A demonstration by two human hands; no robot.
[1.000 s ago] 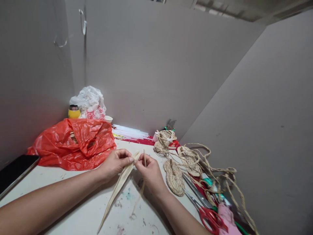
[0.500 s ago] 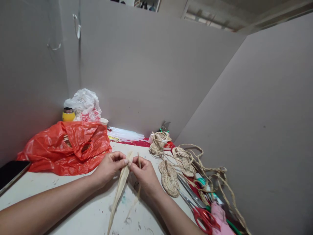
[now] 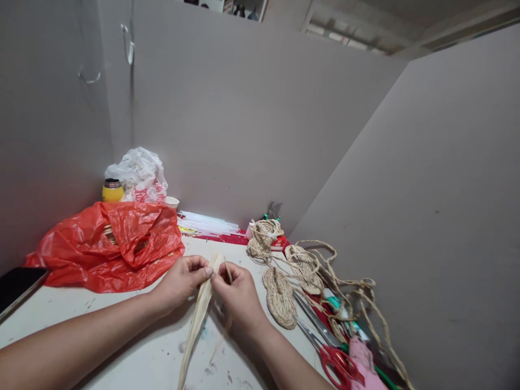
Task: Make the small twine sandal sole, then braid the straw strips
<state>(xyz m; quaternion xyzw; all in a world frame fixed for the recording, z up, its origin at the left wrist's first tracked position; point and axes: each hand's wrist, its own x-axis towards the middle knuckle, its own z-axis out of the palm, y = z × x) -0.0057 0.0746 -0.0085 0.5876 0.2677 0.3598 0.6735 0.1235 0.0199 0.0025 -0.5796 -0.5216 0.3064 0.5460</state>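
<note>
Between both hands, above the white tabletop [image 3: 134, 352], is a long pale strip of dried husk [image 3: 200, 314], broad at its top and tapering toward the near edge. My left hand [image 3: 182, 280] pinches the strip's upper part from the left with thumb and forefinger. From the right, my right hand [image 3: 239, 295] pinches at the same spot, its thumb close to the left one. A thin tan strand [image 3: 228, 271] sticks up between the right hand's fingers, and its lower end is mostly hidden by that hand. Right of my hands lies a woven straw sole-shaped piece [image 3: 280, 298].
Red-handled scissors [image 3: 339, 365], long metal scissors [image 3: 314, 319], a pink cloth [image 3: 363, 360] and braided straw rope [image 3: 379, 311] crowd the right. A red plastic bag [image 3: 109, 265] and a phone [image 3: 20, 287] lie left. White sticks [image 3: 209, 223] line the grey back panel [image 3: 227, 119].
The thin strand in my right hand tilts more to the left, and its lower end shows less. Both hands keep pinching the husk strip at nearly the same place.
</note>
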